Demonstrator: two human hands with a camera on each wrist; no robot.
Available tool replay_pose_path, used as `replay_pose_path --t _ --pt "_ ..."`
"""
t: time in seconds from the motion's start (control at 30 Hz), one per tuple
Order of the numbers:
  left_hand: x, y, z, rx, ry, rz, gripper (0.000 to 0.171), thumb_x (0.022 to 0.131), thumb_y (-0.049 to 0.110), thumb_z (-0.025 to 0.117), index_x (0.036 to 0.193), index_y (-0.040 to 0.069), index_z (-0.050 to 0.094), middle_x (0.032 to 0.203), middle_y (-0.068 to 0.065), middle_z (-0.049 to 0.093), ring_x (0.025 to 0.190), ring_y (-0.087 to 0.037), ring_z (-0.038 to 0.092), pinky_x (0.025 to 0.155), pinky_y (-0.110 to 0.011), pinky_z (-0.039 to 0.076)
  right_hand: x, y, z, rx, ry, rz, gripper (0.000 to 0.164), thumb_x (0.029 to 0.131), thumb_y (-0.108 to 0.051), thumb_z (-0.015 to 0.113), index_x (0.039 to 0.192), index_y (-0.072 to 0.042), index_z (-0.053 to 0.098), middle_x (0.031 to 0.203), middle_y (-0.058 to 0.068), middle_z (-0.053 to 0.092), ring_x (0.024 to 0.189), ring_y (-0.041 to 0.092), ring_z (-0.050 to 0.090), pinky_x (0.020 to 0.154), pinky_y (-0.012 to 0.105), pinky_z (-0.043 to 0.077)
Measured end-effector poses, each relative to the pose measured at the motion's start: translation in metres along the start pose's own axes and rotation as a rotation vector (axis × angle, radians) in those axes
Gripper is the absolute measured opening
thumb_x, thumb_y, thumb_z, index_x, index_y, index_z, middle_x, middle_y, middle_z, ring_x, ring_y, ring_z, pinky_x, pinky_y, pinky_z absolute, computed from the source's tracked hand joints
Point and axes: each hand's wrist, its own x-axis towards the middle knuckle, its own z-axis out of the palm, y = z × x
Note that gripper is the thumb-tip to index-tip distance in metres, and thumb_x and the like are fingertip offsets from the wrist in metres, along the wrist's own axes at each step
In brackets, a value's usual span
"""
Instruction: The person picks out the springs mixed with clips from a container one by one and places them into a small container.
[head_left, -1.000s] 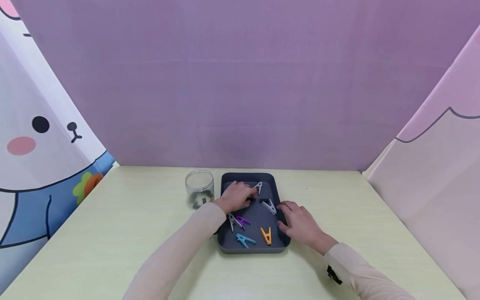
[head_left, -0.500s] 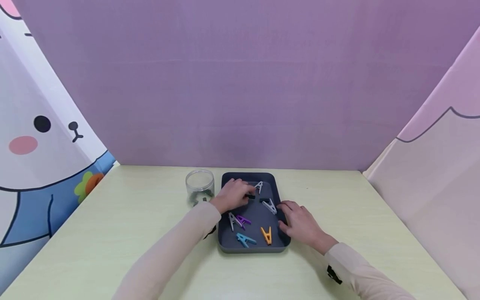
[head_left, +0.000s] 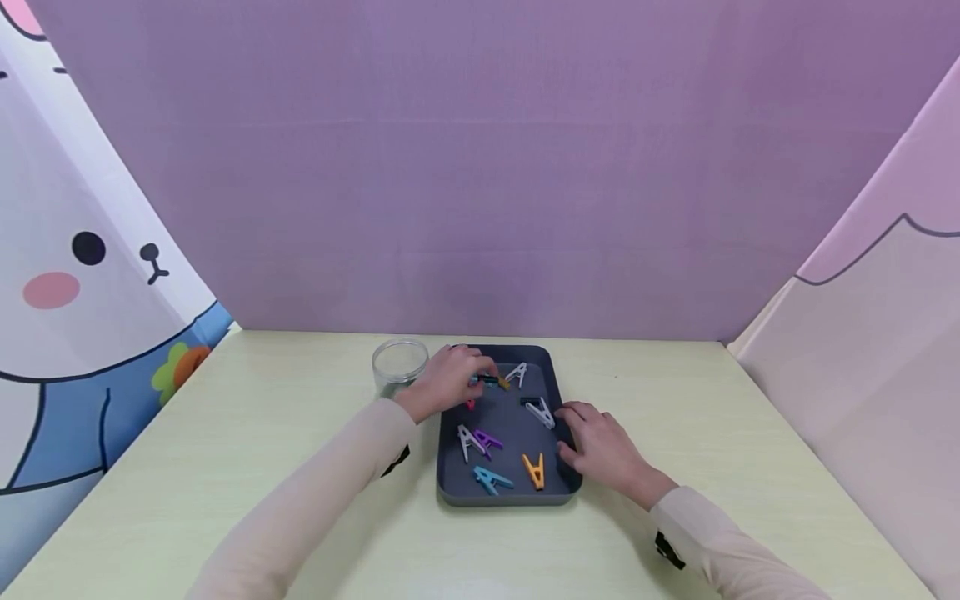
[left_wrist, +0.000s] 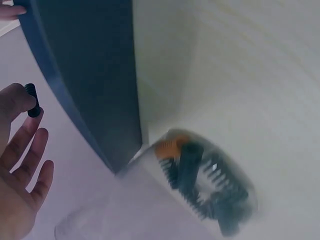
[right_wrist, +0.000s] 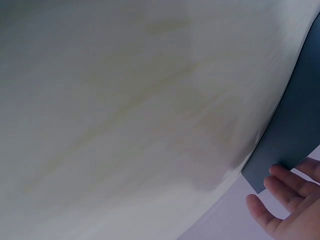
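My left hand is over the far left corner of the dark grey tray. Thumb and forefinger pinch a small black ribbed piece, with the other fingers spread loosely. Beside those fingertips in the head view lie a brownish clothespin and a white clothespin. A bit of red peeks out below the hand. On the tray's right rim rests my right hand, its relaxed fingers at the outer wall. Near it lie a small black piece and a pale grey clothespin.
Left of the tray stands a clear round jar, partly behind my left hand. Dark ribbed pieces and an orange one lie in it. Nearer in the tray are white, purple, blue and yellow-orange clothespins.
My left hand has drawn back leftward toward the jar, bringing the black piece along. The brownish clothespin and the red bit have come into view. The right hand stays at the rim.
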Motion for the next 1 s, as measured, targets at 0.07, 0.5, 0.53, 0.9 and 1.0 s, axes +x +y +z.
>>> replay_pose_path --t 0.07,0.5,0.53,0.9,1.0 --pt "-0.002 -0.003 -0.006 0.003 0.008 -0.008 0.022 0.081 0.018 0.065 0.103 0.023 0.066 0.098 0.005 0.065 0.088 -0.017 0.058 0.079 -0.036 0.046 0.000 0.000 0.000 -0.001 0.004 -0.002 0.041 0.076 -0.026 0.067 0.111 -0.005 0.060 0.117 0.010 0.057 0.110 0.025 0.053 0.080 0.043 0.047" --pt "-0.020 -0.029 -0.032 -0.019 0.138 -0.005 0.021 0.078 0.013 0.067 0.098 0.017 0.068 0.093 0.003 0.066 0.082 -0.014 0.059 0.080 -0.038 0.046 0.000 -0.001 0.001 -0.011 0.004 -0.008 0.042 0.076 -0.028 0.068 0.111 -0.005 0.060 0.117 0.010 0.057 0.110 0.025 0.053 0.079 0.043 0.047" --pt "-0.021 -0.031 -0.034 -0.010 0.139 -0.010 0.021 0.078 0.014 0.067 0.098 0.017 0.068 0.093 0.003 0.066 0.082 -0.014 0.059 0.081 -0.038 0.046 0.000 -0.001 0.001 -0.013 0.004 -0.008 0.042 0.076 -0.028 0.068 0.111 -0.005 0.060 0.117 0.010 0.057 0.110 0.025 0.053 0.079 0.043 0.047" --pt "-0.038 -0.052 -0.050 -0.039 0.169 -0.081 0.018 0.078 0.012 0.066 0.095 0.017 0.067 0.092 0.001 0.066 0.086 -0.020 0.061 0.077 -0.039 0.048 0.000 -0.001 0.001 -0.008 0.013 -0.011 0.042 0.076 -0.027 0.068 0.111 -0.006 0.060 0.117 0.010 0.057 0.111 0.025 0.053 0.080 0.043 0.047" --pt "-0.042 -0.058 -0.052 -0.031 0.191 -0.096 0.017 0.077 0.012 0.066 0.094 0.017 0.067 0.092 0.001 0.067 0.087 -0.020 0.061 0.077 -0.040 0.047 0.000 -0.002 0.001 -0.007 0.013 -0.011 0.041 0.076 -0.027 0.068 0.111 -0.006 0.060 0.117 0.010 0.057 0.111 0.025 0.052 0.080 0.043 0.046"
